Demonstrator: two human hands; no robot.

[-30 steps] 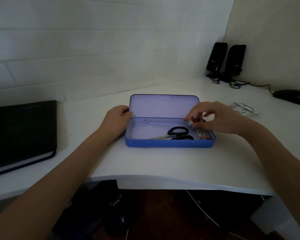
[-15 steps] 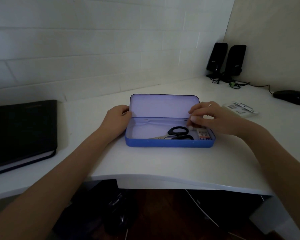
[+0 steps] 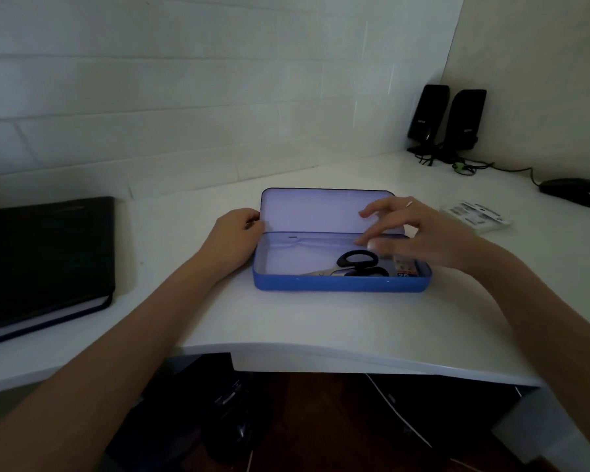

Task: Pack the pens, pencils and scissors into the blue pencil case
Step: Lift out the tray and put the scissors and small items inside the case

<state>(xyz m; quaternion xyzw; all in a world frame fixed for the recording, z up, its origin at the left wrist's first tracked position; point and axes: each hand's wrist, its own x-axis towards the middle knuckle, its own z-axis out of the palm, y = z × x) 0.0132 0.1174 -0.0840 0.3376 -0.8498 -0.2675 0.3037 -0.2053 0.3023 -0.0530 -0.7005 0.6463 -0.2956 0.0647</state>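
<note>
— What is sitting in the blue pencil case (image 3: 341, 284) right now?

— It is lying open on the white bench (image 3: 321, 321), lid standing up at the back. Black-handled scissors (image 3: 353, 265) are lying flat inside, toward the right half, blades pointing left. A small red-and-white packet (image 3: 406, 268) is sitting at the right end, just beside the scissor handles. The left half of the tray is showing bare floor.

— And the hands?

— The left hand (image 3: 232, 238) is resting against the left end of the case, near the hinge, its fingers curled round the lid's edge. The right hand (image 3: 419, 233) is hovering over the right part of the tray, above the scissor handles, with its fingers (image 3: 372, 212) spread apart and a bit blurred. I am not seeing it gripping anything, though part of the packet is hiding under the palm.

— What else is lying around?

— A black notebook (image 3: 45, 257) is sitting well apart on the left. Two black speakers (image 3: 447, 120) are standing in the far right corner, cables trailing from them. A black mouse (image 3: 574, 192) is lying farther right. A flat white labelled packet (image 3: 476, 216) is lying just behind the right hand. Nothing is crowding the case itself.
</note>
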